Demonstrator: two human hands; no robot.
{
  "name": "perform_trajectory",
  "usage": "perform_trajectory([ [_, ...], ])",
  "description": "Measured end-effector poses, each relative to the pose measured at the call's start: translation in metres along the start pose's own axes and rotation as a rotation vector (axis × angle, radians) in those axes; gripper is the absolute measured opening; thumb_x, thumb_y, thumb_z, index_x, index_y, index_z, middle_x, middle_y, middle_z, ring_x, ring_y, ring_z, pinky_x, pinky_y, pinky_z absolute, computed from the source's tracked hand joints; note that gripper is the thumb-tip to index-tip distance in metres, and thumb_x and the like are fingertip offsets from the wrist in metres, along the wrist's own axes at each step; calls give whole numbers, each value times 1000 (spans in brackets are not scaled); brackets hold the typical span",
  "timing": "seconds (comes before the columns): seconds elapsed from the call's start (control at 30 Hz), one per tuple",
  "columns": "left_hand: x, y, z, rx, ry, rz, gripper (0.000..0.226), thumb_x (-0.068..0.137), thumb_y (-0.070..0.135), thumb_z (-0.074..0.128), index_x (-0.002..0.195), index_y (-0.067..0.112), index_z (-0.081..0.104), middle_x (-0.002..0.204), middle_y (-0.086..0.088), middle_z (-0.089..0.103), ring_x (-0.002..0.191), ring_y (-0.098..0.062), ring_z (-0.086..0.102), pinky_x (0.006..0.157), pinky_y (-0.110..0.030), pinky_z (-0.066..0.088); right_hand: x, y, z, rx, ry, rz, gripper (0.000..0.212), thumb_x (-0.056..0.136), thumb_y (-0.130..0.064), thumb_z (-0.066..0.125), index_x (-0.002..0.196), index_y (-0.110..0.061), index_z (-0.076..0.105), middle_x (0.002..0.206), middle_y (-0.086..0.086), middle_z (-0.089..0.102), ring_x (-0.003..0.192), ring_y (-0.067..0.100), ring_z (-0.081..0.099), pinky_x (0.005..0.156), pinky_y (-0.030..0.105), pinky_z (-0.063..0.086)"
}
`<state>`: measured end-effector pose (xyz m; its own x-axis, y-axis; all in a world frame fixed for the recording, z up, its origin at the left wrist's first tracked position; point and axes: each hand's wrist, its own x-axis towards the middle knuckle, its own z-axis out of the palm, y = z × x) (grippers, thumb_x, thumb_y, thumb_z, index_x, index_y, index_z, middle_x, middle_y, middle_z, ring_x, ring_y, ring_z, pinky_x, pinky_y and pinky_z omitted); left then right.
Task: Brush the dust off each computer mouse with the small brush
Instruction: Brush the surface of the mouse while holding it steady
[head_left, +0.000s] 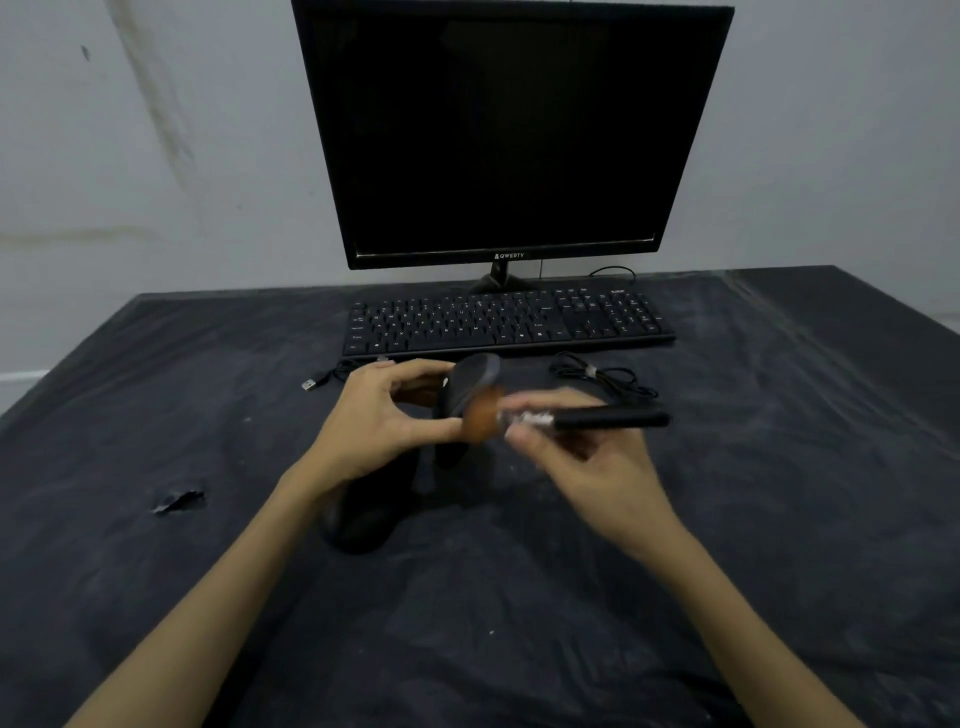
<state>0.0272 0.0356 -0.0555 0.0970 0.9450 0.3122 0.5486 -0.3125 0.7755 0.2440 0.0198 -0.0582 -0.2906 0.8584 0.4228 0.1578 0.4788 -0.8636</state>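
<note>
My left hand (375, 422) grips a black mouse (470, 387), lifted clear of the table (779, 519) near its middle, thumb and fingers curled round its sides. My right hand (587, 457) pinches the small brush (561, 417), its brown bristles touching the mouse. Another mouse (363, 514) lies under my left wrist. A keyboard (506, 322) and monitor (509, 130) sit toward the far edge.

Dim, flat room light; the black table cover (675, 597) swallows detail. The brush (545, 418) and right hand (587, 457) smear with motion blur. Edges bow outward.
</note>
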Motion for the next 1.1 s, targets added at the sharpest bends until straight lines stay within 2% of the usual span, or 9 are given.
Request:
perform_trajectory([
  [0.2,-4,1,-3,-34,-27,-56,74,43,45,89,112,26,67,105,15,70,100,6,64,97,-26,50,7,0,-18,70,197,-15,10,86,-17,69,93,-22,72,87,-8,73,82,7,67,69,18,47],
  [0.33,-3,5,-3,-3,-103,19,76,44,46,93,113,36,62,111,26,66,106,6,61,112,-45,35,12,-7,-11,195,44,-30,11,84,-15,67,94,-19,72,82,-9,72,77,4,65,66,12,45],
  [0.4,-4,4,-4,43,-124,63,76,47,46,91,115,37,60,117,26,64,113,4,59,115,-51,26,15,4,-11,120,109,44,10,84,-16,70,92,-21,72,82,-10,73,79,4,66,70,15,48],
  [0.5,-7,1,-6,-25,-121,57,76,51,20,95,118,24,60,122,24,61,117,0,57,112,-44,37,20,14,-21,35,260,129,8,82,-27,72,90,-28,74,88,-4,74,86,13,69,80,31,53],
  [0.67,-6,-1,-4,-69,-138,54,75,54,4,92,120,15,58,125,21,60,121,0,55,111,-33,39,8,0,-8,365,32,76,8,84,-15,67,90,-14,72,75,-7,70,63,1,56,53,15,41],
  [0.73,-6,-1,-5,-70,-127,81,74,55,6,92,120,18,58,126,16,61,122,-4,55,113,-43,35,7,3,-4,314,-7,76,10,83,-16,67,91,-15,73,77,-8,70,64,1,58,54,15,43],
  [0.8,-6,-2,-5,-86,-105,118,72,57,7,91,119,19,57,127,9,62,124,-9,55,113,-50,33,13,9,-7,175,109,96,11,84,-11,71,92,-17,73,82,-10,72,73,0,63,64,11,45],
  [0.9,-8,-2,-3,-126,-78,157,68,59,-1,89,116,14,55,127,2,60,126,-12,53,109,-39,41,19,8,-18,129,204,101,13,84,-10,70,93,-18,73,89,-6,73,82,1,65,71,13,45],
  [1.1,-8,-4,4,-78,-74,240,64,59,-5,85,115,9,58,127,-3,53,126,-11,51,105,-23,41,13,-5,-6,382,-24,90,9,84,-17,67,90,-17,73,82,-2,72,70,2,61,54,16,43],
])
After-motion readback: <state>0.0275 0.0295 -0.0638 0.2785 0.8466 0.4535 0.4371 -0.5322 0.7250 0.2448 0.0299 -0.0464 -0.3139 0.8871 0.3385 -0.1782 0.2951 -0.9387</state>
